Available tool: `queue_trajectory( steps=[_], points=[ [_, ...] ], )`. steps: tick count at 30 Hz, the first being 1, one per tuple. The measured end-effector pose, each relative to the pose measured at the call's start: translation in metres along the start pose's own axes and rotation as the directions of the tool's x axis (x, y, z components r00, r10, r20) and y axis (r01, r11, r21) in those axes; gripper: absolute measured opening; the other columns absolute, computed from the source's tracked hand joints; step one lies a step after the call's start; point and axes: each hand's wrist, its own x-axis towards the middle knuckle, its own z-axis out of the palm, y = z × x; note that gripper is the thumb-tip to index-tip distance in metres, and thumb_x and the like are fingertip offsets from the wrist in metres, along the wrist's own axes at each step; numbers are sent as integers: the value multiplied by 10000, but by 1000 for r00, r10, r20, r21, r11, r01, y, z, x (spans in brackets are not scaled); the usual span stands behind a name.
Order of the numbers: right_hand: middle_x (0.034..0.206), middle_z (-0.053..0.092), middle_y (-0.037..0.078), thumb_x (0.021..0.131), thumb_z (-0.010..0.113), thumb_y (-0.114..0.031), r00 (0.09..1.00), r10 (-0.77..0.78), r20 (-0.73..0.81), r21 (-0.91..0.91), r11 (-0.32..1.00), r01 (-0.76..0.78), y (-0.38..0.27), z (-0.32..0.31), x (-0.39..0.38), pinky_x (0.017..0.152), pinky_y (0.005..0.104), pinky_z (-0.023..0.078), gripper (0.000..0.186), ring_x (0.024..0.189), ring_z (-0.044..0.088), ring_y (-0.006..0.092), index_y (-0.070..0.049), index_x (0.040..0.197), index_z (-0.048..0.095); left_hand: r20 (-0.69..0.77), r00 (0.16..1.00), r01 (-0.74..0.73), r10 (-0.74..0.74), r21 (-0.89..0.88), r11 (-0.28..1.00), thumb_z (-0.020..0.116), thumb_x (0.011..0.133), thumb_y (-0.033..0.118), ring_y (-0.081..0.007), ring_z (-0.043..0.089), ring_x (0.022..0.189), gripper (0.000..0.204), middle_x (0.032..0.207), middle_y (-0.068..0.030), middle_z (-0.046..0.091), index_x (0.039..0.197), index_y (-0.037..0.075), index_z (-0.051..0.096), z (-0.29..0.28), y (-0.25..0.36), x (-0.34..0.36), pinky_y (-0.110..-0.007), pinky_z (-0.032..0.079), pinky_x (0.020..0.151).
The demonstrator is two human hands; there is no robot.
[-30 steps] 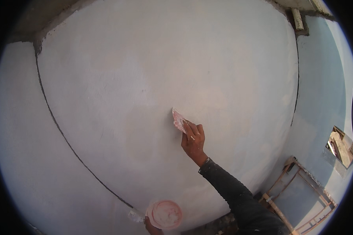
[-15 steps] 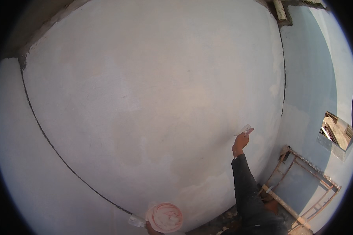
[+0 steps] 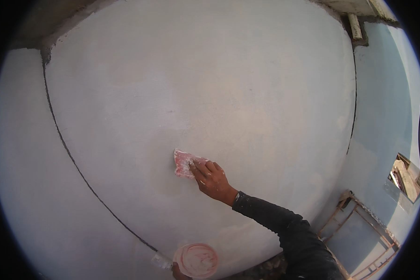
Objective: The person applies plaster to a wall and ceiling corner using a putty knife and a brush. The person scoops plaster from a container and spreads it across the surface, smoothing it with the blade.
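Observation:
My right hand (image 3: 213, 181) is closed round a flat red putty spreader (image 3: 184, 164) smeared with white. Its blade lies against the pale wall (image 3: 247, 121), around the middle of the view, with a grey patch beside it. At the bottom edge my left hand (image 3: 180, 272), partly cut off, is closed at the handle end of a scraper (image 3: 161, 261) with a white-coated blade. A round pink tub (image 3: 197, 259) of whitish paste sits right against that hand; whether the fingers also grip the tub is hidden.
A dark crack (image 3: 81, 173) runs down the wall on the left, another (image 3: 355, 100) on the right. Lower right stands a rusty metal frame (image 3: 354, 233) by the bluish side wall, below a small opening (image 3: 407, 175). Rubble (image 3: 266, 268) lies along the wall's foot.
My right hand has swept left across the wall with the spreader, now showing its red face. The view has shifted slightly. My left hand and the tub stay at the bottom.

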Motion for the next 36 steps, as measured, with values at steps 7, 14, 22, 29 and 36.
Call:
queue_trajectory(
  steps=[7, 14, 22, 29, 36],
  points=[
    [1262, 724, 66, 798, 740, 36, 996, 87, 20, 247, 965, -89, -19, -13, -55, 835, 396, 517, 510, 932, 616, 264, -73, 1295, 700, -51, 996, 74, -78, -78, 994, 442, 1131, 347, -244, 673, 1194, 507, 1351, -148, 674, 1451, -28, 563, -10, 2, -4, -398, 575, 1016],
    [1311, 703, 82, 824, 722, 20, 809, 250, -532, -237, 874, -425, 107, -74, 65, 872, 413, 474, 495, 1000, 610, 271, -63, 1312, 711, -32, 988, 140, -148, -196, 971, 476, 1122, 389, -281, 643, 1261, 534, 1395, -158, 648, 1445, -28, 559, -5, -14, 5, -429, 529, 1096],
    [1225, 725, 99, 840, 739, -13, 979, 205, 17, 79, 975, -206, 17, -39, -42, 858, 405, 492, 437, 990, 637, 274, -45, 1275, 706, -31, 990, 131, -141, -222, 966, 493, 1114, 399, -284, 638, 1273, 540, 1416, -156, 638, 1448, -19, 562, -2, -1, -3, -443, 522, 1103],
    [1197, 734, 223, 1064, 550, -220, -425, 824, -375, 755, 5, -656, 205, -70, -184, 917, 437, 548, 396, 1059, 716, 360, 47, 1332, 667, 35, 992, 126, -123, -111, 986, 536, 1096, 408, -281, 640, 1260, 542, 1390, -169, 643, 1407, -32, 590, 7, -21, 5, -430, 535, 1073],
    [1163, 728, 146, 979, 640, -25, 614, 492, -617, 90, 819, -566, 112, -45, 71, 784, 439, 518, 277, 893, 608, 328, -17, 1248, 708, -34, 990, 125, -135, -211, 969, 571, 1080, 389, -286, 643, 1247, 539, 1369, -165, 647, 1406, -41, 582, -9, -19, 3, -422, 535, 1073]
  ],
)
